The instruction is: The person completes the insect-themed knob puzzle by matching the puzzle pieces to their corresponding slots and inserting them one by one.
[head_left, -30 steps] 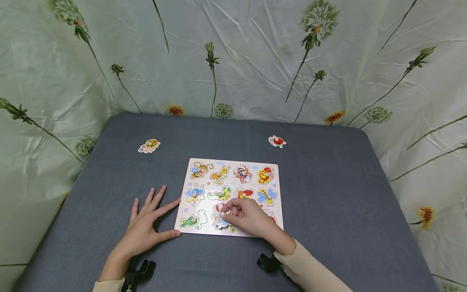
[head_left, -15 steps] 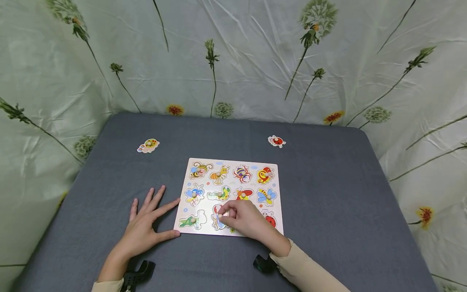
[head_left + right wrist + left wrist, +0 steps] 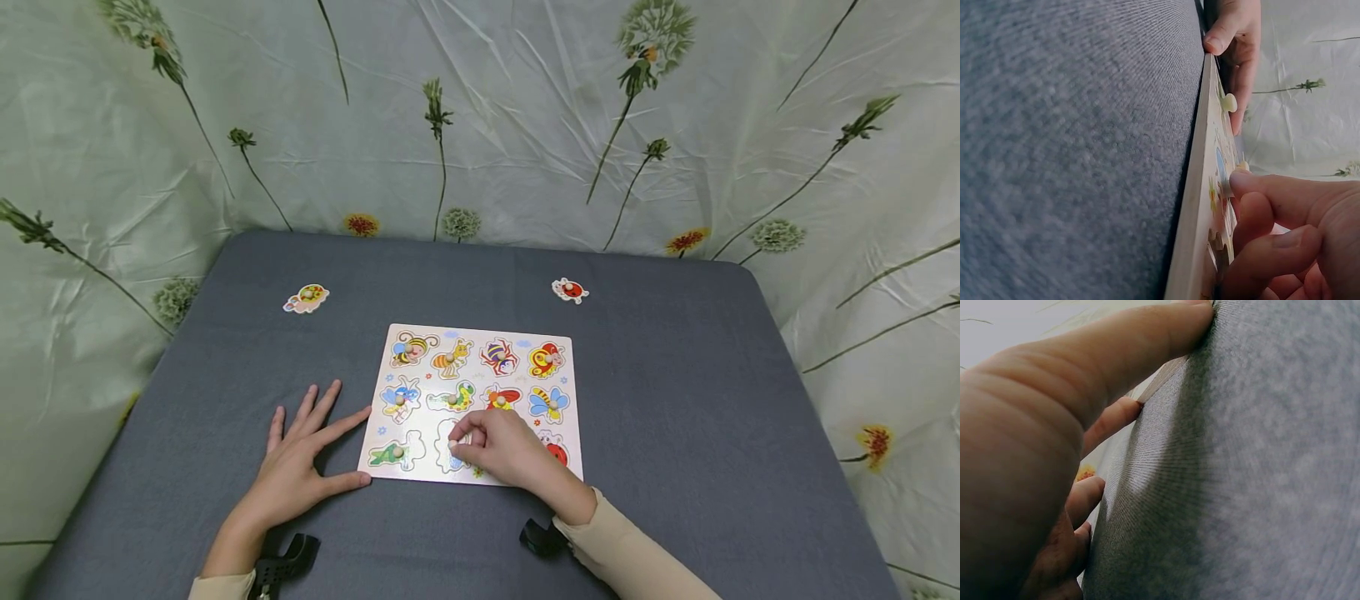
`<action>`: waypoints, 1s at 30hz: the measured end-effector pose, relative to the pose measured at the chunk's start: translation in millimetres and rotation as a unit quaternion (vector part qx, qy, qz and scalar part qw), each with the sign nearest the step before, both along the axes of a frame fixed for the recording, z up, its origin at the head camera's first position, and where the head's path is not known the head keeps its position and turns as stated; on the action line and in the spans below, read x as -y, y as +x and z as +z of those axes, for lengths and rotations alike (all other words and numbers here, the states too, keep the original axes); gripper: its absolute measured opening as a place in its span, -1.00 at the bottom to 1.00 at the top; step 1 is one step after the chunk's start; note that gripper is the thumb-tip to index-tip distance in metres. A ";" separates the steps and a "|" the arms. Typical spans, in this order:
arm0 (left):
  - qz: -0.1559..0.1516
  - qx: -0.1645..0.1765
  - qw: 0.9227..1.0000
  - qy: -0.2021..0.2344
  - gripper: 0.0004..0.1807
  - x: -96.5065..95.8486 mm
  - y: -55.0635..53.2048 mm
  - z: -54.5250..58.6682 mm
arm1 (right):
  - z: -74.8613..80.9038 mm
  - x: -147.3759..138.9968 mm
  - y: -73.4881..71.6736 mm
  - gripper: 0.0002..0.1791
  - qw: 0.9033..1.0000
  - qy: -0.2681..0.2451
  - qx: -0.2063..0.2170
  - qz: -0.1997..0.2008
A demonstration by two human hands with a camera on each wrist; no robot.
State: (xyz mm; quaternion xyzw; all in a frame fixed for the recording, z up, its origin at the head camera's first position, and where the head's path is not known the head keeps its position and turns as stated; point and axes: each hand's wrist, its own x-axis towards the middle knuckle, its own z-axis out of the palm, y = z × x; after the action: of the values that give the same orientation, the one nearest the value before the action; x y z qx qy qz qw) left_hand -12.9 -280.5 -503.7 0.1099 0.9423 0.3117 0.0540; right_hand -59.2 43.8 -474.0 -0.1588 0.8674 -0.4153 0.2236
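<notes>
A pale puzzle board (image 3: 426,472) with bug pictures and small knobs lies on the table. My right hand (image 3: 504,447) is over its lower middle, thumb and forefinger pinching the knob of a puzzle piece (image 3: 444,460) at a bottom-row slot. That piece's face looks mostly white, perhaps from glare, and the hand hides part of it. In the right wrist view the thumb (image 3: 1266,187) meets the knob just above the board. My left hand (image 3: 294,471) lies on the cloth with fingers spread, its thumb and forefinger tips touching the board's left edge.
Beyond the board, a snail-like puzzle piece (image 3: 307,298) lies at the left and a ladybird piece (image 3: 570,291) at the right. Grey cloth (image 3: 675,400) covers the table. A flower-printed curtain (image 3: 517,125) hangs behind it.
The pinched piece stood tilted over the slot, then lay level with its coloured picture showing; now it looks white. The right hand shifted slightly left; the left hand has stayed put.
</notes>
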 end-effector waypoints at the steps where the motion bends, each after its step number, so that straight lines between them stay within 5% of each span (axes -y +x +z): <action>1: 0.000 -0.001 1.000 0.001 -0.01 0.3 0.2 -0.1 | 0.4 0.3 -0.2 -0.95 1.000 0.001 0.000 0.001; 20: -0.002 0.006 1.000 0.008 0.00 -3.2 -0.2 -2.8 | 12.6 -8.5 -16.2 -0.95 0.998 0.022 0.030 0.059; 30: 0.004 0.007 1.000 0.003 -0.01 -1.4 1.2 -0.5 | 19.5 10.9 -40.3 -0.88 0.996 -0.043 0.044 0.072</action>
State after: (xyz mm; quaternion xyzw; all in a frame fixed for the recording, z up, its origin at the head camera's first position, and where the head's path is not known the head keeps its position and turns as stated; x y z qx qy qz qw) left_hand -11.7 -279.0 -504.2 0.1041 0.9415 0.3151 0.0588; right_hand -99.5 32.9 -454.5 -0.2115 0.8243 -0.4417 0.2840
